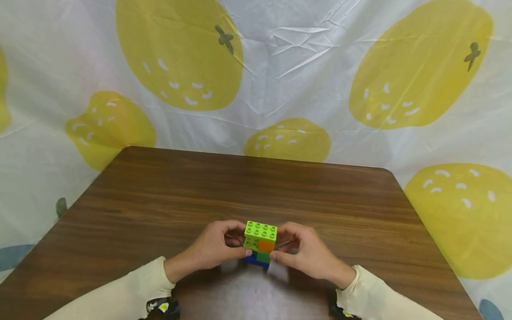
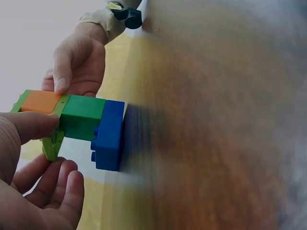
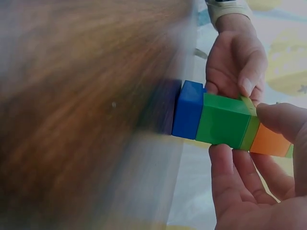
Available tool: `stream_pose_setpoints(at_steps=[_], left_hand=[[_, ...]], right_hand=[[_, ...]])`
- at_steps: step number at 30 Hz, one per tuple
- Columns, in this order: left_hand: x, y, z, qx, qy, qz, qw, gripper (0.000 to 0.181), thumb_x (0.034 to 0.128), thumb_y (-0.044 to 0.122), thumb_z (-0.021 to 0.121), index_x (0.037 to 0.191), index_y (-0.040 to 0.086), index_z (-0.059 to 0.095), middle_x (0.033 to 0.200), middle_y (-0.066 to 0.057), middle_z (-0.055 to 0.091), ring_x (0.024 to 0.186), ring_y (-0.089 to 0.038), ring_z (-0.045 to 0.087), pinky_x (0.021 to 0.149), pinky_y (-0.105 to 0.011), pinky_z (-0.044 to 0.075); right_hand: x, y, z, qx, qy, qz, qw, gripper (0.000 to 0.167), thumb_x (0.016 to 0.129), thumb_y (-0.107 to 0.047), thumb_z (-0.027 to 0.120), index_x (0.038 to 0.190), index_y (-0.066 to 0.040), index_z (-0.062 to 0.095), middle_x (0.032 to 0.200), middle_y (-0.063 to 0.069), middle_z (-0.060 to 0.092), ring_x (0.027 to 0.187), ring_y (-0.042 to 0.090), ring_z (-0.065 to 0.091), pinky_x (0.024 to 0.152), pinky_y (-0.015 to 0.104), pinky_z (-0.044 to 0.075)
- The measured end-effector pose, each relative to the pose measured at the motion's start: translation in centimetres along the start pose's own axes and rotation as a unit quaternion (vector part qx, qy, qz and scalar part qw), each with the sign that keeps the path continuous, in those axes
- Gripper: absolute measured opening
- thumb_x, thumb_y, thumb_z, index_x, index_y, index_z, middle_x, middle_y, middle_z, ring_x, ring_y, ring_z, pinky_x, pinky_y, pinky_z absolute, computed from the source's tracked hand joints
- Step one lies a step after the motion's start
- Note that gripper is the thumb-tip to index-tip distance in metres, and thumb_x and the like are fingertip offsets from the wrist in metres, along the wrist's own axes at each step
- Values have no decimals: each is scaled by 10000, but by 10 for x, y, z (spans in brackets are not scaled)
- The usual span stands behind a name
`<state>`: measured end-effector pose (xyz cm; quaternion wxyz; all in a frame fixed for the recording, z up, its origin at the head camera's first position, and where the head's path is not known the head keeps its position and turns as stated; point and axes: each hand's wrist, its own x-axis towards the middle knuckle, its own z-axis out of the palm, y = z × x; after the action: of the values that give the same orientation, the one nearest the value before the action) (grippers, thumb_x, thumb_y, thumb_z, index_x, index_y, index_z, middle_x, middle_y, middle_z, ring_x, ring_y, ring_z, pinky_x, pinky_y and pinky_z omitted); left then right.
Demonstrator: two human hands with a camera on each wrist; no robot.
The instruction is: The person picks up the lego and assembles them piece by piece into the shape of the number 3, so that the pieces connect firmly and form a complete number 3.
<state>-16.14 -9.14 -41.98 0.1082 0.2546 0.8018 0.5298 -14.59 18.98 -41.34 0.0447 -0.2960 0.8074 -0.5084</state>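
A stack of toy building blocks stands upright on the table between both hands. Its base is a blue block (image 2: pixel 110 136), with a green block (image 3: pixel 223 120) on one end of it. Over these lies a thin lime plate (image 3: pixel 250 125), then an orange block (image 1: pixel 266 246) and a studded lime top plate (image 1: pixel 261 230). At the stack's left side, my left hand (image 1: pixel 214 246) pinches the lower lime plate, thumb in front and fingers behind. My right hand (image 1: pixel 308 251) holds the right side between thumb and fingertips, by the green and orange blocks.
The brown wooden table (image 1: pixel 168 191) has rounded far corners. Behind and beside it hangs a white curtain (image 1: pixel 296 80) printed with large yellow lemons. Dark straps (image 1: pixel 162 307) with devices sit at both wrists, over pale sleeves.
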Motion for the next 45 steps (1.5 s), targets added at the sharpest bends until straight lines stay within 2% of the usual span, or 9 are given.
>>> stream_pose_setpoints(at_steps=[11,22,29,34,38,45], left_hand=[[2,-2,0,-155,109,-119,9997,430,897,194,857,1253,1,713,1191,-154,751,1012,-196,734,904,-301,619],[9,-1,2,-504,306,-375,9976,395,918,179,842,1257,20,716,1268,-149,736,1056,-217,736,919,-271,608],[11,-2,4,-566,394,-478,9965,363,949,211,811,1257,43,718,1250,-133,741,1062,-220,746,891,-268,616],[13,-3,6,-713,504,-412,9953,323,958,216,802,1236,64,741,1231,-116,763,1071,-230,753,903,-280,615],[15,-4,7,-764,635,-410,9942,318,954,234,809,1225,75,758,1216,-107,776,1079,-237,762,916,-299,616],[17,-5,8,-1029,797,-650,9894,378,942,205,821,1255,11,737,1213,-135,775,1065,-248,775,890,-318,627]], right_hand=[[3,3,-2,128,2,207,9997,355,921,-104,819,1241,0,703,1098,138,775,951,187,778,840,338,640],[8,6,-8,109,146,526,9984,411,954,-163,800,1294,38,685,1115,166,779,931,168,775,806,289,634],[10,8,-11,261,290,756,9964,532,966,-152,781,1411,74,599,1126,211,778,899,187,787,770,276,635],[11,7,-11,514,452,942,9932,617,966,-125,775,1496,51,514,1133,254,771,846,282,795,725,328,647],[12,7,-10,583,616,1041,9909,622,965,-121,778,1508,21,510,1157,268,763,815,287,793,685,349,647],[13,7,-10,529,623,1167,9898,618,970,-141,778,1510,9,517,1203,293,740,840,333,794,658,369,646]])
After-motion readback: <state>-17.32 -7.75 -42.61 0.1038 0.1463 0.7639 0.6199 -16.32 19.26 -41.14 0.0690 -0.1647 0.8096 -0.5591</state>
